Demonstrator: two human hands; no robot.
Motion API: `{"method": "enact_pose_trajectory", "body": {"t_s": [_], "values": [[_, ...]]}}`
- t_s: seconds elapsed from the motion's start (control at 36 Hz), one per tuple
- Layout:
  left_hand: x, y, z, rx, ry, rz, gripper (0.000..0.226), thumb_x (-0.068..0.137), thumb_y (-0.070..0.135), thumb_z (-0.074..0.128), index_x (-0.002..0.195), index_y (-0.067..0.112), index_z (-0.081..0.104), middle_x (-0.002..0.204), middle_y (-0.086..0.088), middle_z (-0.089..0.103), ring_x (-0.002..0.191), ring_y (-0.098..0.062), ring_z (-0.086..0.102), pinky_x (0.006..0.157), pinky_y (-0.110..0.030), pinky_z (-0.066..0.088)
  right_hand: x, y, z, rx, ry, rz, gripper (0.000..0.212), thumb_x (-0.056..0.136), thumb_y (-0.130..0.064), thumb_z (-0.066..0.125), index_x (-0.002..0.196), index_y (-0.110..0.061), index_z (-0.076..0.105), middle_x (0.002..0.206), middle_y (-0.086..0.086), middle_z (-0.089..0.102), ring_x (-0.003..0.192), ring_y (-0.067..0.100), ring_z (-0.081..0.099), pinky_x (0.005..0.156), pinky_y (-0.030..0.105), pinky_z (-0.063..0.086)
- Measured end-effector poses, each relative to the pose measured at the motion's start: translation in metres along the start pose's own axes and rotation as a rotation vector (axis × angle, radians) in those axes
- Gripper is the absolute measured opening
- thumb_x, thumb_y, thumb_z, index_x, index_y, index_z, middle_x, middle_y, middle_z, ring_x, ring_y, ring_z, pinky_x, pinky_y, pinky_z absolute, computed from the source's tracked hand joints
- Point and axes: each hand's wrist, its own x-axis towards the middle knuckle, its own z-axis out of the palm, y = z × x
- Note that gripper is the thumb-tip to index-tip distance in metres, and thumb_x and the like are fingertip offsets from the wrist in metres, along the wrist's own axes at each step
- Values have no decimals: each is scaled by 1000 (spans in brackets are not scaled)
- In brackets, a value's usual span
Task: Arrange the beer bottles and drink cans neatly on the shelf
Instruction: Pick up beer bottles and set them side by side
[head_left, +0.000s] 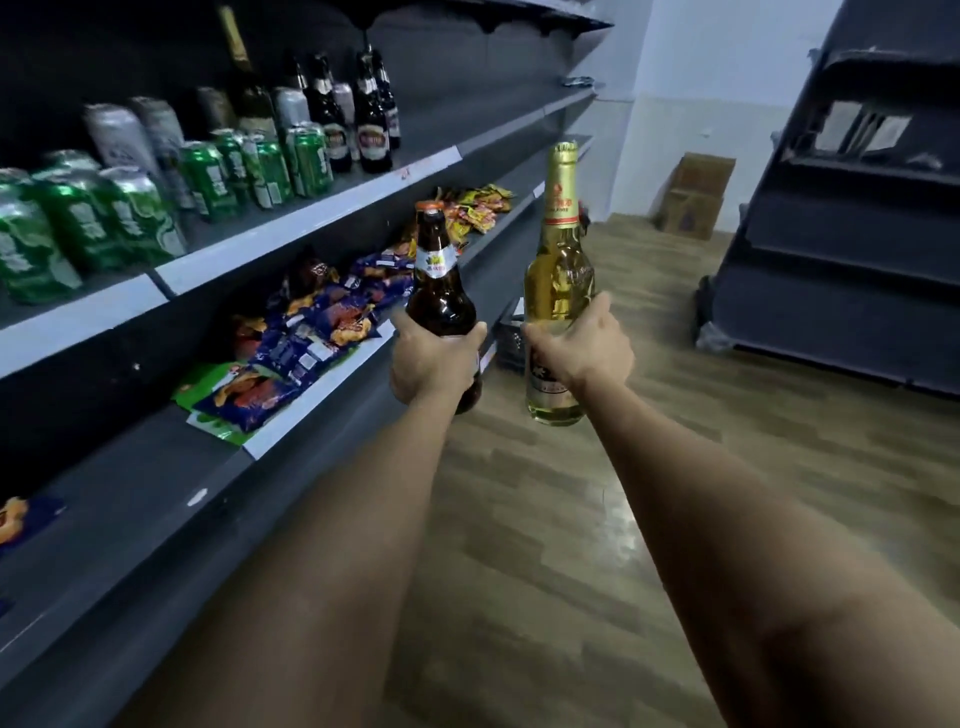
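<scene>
My left hand (431, 364) grips a brown beer bottle (439, 291) with an orange cap, held upright in the aisle. A taller clear bottle of golden beer (558, 270) with gold foil on its neck is gripped by my right hand (582, 348). Both bottles hang in the air to the right of the dark shelf (311, 208). On that shelf stand several green cans (104, 218), silver cans (124, 135) behind them, and several dark beer bottles (371, 114) further along.
The shelf below carries snack packets (311, 327) in blue, orange and green. A dark crate (511, 338) sits on the wooden floor behind the bottles. A cardboard box (696, 197) stands by the far wall. Another dark shelving unit (852, 234) rises on the right.
</scene>
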Motion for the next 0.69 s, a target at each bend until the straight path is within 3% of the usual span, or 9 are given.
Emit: {"method": "enact_pose_trajectory", "body": {"t_s": [0.08, 0.17, 0.36, 0.53, 0.69], "values": [[37, 8, 26, 7, 26, -12, 78, 69, 46, 80, 130, 17, 40, 124, -5, 60, 111, -31, 59, 82, -37, 43, 48, -1, 18, 46, -41, -13, 58, 77, -55, 66, 100, -19, 26, 98, 0, 47, 90, 23, 52, 72, 34, 37], [81, 12, 51, 23, 47, -7, 78, 70, 46, 80, 129, 15, 40, 122, -6, 60, 108, -32, 60, 74, -34, 39, 97, -5, 41, 73, -67, -12, 58, 77, -53, 66, 106, -17, 31, 100, 0, 46, 95, 26, 54, 73, 36, 39], [206, 28, 100, 30, 104, 13, 79, 66, 46, 80, 127, 16, 41, 119, -6, 62, 104, -33, 61, 76, -37, 45, 210, -35, 91, 105, -67, 0, 66, 78, -51, 66, 119, -9, 36, 99, 1, 46, 101, 31, 57, 78, 39, 44], [304, 59, 133, 36, 138, 20, 71, 68, 46, 79, 122, 18, 42, 113, -4, 63, 98, -30, 62, 67, -33, 41, 306, -73, 127, 148, -69, -40, 57, 77, -51, 67, 106, -14, 34, 98, 3, 50, 86, 27, 50, 75, 38, 44], [379, 79, 155, 84, 212, 49, 73, 66, 51, 80, 120, 18, 42, 114, -4, 63, 99, -30, 62, 68, -32, 42, 386, -106, 163, 196, -93, -100, 60, 76, -51, 69, 110, -15, 35, 102, 2, 51, 95, 29, 57, 81, 40, 49]]}}
